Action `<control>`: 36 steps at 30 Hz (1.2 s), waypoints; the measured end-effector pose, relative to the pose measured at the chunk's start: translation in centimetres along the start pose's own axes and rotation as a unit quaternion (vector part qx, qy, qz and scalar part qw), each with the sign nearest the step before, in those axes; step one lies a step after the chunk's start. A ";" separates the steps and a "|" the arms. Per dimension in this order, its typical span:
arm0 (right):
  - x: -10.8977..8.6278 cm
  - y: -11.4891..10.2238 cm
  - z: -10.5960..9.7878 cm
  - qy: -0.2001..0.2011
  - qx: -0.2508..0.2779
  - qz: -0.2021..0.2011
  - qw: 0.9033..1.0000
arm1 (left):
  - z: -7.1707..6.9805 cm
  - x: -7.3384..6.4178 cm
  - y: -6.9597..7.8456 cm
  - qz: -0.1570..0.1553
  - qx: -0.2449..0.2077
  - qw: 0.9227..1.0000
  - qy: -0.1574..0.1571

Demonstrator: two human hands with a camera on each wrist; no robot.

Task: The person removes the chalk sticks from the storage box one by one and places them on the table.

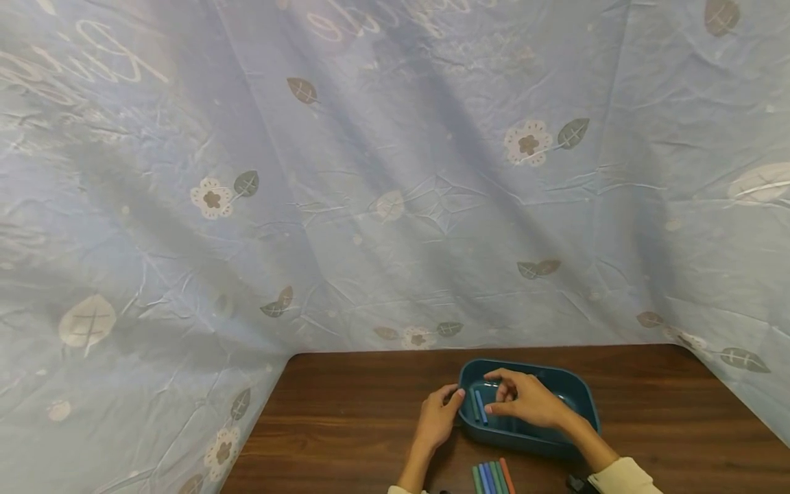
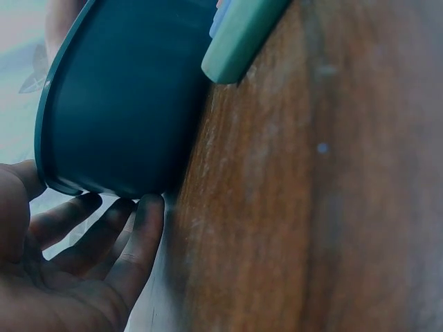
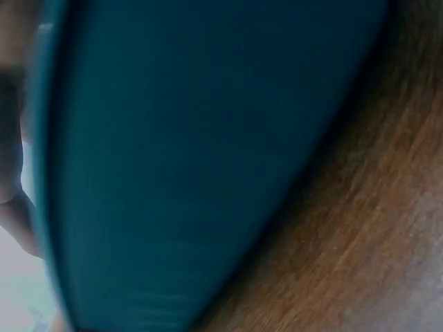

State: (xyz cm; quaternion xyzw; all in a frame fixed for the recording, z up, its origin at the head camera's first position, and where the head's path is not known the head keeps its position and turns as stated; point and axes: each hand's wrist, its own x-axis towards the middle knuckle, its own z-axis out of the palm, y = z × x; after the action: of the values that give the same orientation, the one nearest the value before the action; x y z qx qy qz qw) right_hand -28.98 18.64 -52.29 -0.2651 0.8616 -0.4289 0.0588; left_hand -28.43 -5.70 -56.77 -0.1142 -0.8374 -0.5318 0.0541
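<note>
A deep teal tub with rounded corners stands on the wooden table. At its left end, my left hand holds the rim, with the thumb at the edge and the fingertips against the outer wall. My right hand is over the inside of the tub, thumb and index finger spread apart with nothing between them, the other fingers bent. Just left of its thumb, a blue stick and a green stick lie side by side on the tub floor. The right wrist view shows mostly the tub's outer wall.
In front of the tub lies a row of several coloured sticks, among them a red stick and a green stick. A black object sits by the right sleeve. A patterned cloth hangs behind the table.
</note>
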 end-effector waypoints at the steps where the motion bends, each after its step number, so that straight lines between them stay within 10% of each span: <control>1: 0.2 0.2 0.1 0.001 0.004 0.000 1.000 | 0.0 0.0 0.0 0.000 0.001 1.000 0.000; 36: 3.1 4.4 1.7 -0.031 -0.025 0.010 0.999 | -0.2 0.0 0.0 -0.005 -0.019 1.000 -0.011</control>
State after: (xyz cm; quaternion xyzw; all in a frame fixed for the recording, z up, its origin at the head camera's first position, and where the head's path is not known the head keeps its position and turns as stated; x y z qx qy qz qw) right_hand -32.86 18.04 -56.40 -0.2714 0.8725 -0.3978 0.0832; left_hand -28.41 -5.90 -56.71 -0.1172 -0.8282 -0.5466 0.0399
